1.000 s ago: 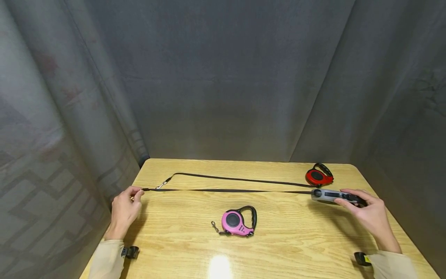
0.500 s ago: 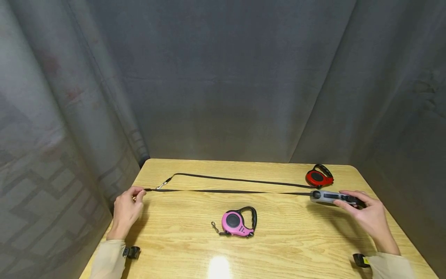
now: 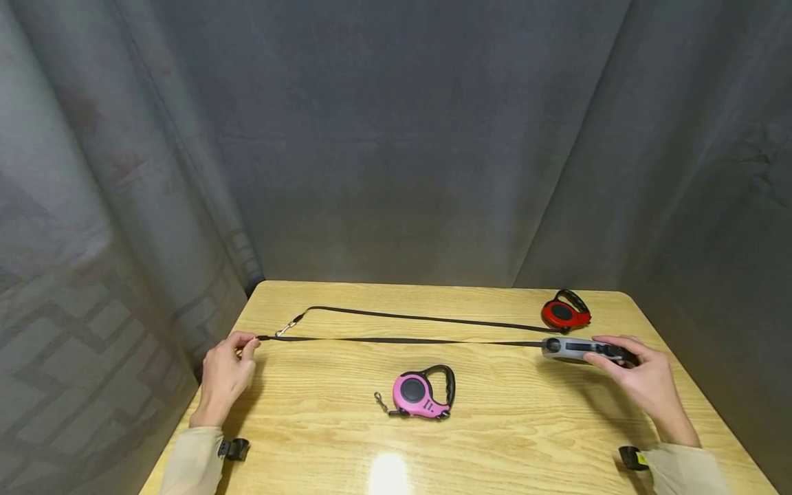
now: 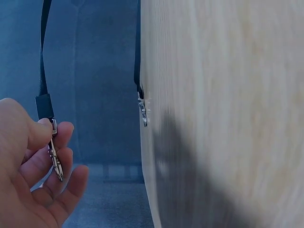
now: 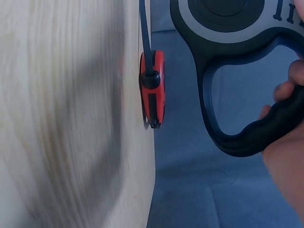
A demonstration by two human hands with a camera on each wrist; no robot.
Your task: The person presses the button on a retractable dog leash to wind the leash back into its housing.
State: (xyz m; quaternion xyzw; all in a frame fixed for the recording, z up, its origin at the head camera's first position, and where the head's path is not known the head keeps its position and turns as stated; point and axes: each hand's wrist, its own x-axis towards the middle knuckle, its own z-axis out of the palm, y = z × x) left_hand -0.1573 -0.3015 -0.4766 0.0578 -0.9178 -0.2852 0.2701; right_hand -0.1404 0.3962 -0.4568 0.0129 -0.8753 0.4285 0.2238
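A: Where is the grey leash, and what are the hands doing with it?

B: It's held up over the right side of the tabletop. The right hand has its fingers wrapped round the black handle of the grey leash. Over at the left side, the left hand pinches the metal clip near its top, where the black strap ends.

A: Is that strap slack?

B: No, it runs nearly straight between the two hands, with a twist or two, raised off the wood.

A: What else is around it?

B: The red leash lies behind the grey one, near the far right corner. Its own strap is pulled out leftward along the back, bending down to a silver clip.

A: Does that clip foul the held strap?

B: They overlap from the head view, but the left wrist view shows them apart, the clip lower down, by the wood.

A: And in front?

B: The pink leash lies flat between the hands, nearer the person, its small clip on its left. Grey curtains hang close round the back and sides.
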